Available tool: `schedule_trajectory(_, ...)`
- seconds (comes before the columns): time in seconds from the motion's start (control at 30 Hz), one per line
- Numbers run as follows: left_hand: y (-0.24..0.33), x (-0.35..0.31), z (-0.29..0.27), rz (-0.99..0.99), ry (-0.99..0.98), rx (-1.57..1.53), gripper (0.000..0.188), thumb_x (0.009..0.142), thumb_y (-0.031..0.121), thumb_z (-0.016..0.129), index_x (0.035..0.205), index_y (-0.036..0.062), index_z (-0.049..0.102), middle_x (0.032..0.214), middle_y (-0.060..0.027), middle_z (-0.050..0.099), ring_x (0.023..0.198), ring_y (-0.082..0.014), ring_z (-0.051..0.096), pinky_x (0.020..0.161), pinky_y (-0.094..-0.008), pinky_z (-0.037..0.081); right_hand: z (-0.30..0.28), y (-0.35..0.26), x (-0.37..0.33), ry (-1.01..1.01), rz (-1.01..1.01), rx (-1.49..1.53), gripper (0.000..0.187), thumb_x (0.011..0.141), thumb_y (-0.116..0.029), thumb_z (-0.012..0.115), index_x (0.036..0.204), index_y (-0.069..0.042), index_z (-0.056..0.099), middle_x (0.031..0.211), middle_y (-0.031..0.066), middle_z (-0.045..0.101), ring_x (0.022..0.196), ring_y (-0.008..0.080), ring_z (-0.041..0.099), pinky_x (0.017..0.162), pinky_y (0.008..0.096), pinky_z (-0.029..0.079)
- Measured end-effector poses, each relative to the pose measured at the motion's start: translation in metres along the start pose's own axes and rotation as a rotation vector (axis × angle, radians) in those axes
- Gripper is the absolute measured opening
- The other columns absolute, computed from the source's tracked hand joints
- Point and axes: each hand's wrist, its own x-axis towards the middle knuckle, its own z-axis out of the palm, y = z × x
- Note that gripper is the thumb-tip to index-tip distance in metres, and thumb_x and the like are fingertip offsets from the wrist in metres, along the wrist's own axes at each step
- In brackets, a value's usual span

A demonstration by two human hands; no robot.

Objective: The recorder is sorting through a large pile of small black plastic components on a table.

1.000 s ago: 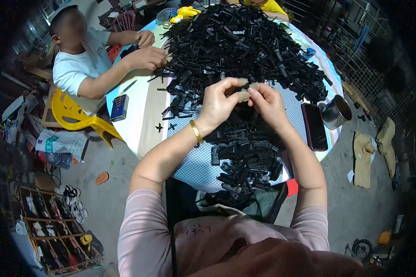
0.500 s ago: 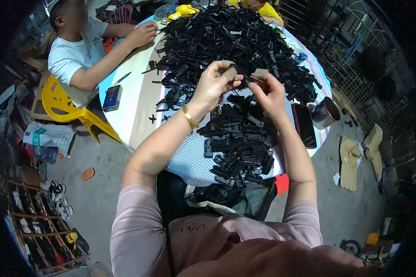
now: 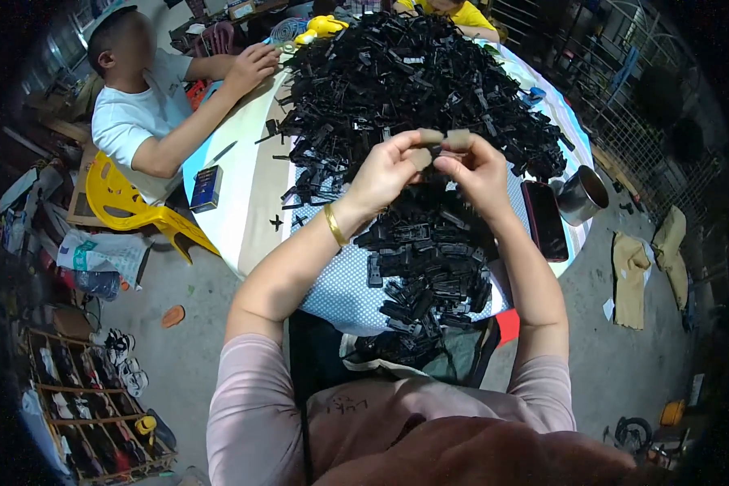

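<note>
My left hand (image 3: pixel 385 176) and my right hand (image 3: pixel 481 172) meet over the table, fingertips pinched close together. Between them is a small black plastic part (image 3: pixel 436 151), mostly hidden by the fingers, so its exact kind does not show. Tan coverings wrap several of my fingertips. Just beyond my hands rises a large heap of black plastic pieces (image 3: pixel 413 81), many with thin prongs. Below my hands, nearer to me, lies a smaller pile of black plastic pieces (image 3: pixel 429 251), more blocky in shape, on a dotted cloth (image 3: pixel 336 279).
Right of the piles lie a dark phone (image 3: pixel 545 220) and a metal cup (image 3: pixel 583 197). A small dark blue box (image 3: pixel 207 189) and a pen (image 3: pixel 224 151) are at the left. A co-worker in a white shirt (image 3: pixel 125 125) sits there on a yellow chair (image 3: pixel 125 198); another person in yellow is opposite.
My hands have drawn together; their fingertips were slightly apart before. The co-worker's hand at the left has shifted slightly. The whole view has moved a little.
</note>
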Motion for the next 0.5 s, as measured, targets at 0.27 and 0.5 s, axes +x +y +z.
schedule_trajectory(0.27, 0.006, -0.007, 0.014, 0.16, 0.027, 0.104, 0.038, 0.078, -0.002, 0.056, 0.112, -0.002, 0.042, 0.101, -0.0081, 0.055, 0.084, -0.0101, 0.057, 0.075, -0.0204, 0.046, -0.001, 0.002, 0.002, -0.145, 0.29, 0.084, 0.018, 0.078, -0.02, 0.063, 0.081, -0.003, 0.058, 0.069, -0.0026, 0.056, 0.056, 0.0027, 0.047, 0.048, 0.017, 0.037)
schedule_trajectory(0.5, 0.003, -0.005, 0.005, 0.177, 0.075, 0.073, 0.032, 0.076, -0.001, 0.058, 0.105, -0.0016, 0.044, 0.095, -0.0085, 0.056, 0.084, -0.0112, 0.057, 0.073, -0.0219, 0.048, 0.002, -0.009, -0.001, -0.217, 0.337, 0.05, 0.025, 0.086, -0.028, 0.052, 0.072, -0.008, 0.055, 0.055, -0.0066, 0.046, 0.042, 0.0006, 0.034, 0.038, 0.0159, 0.023)
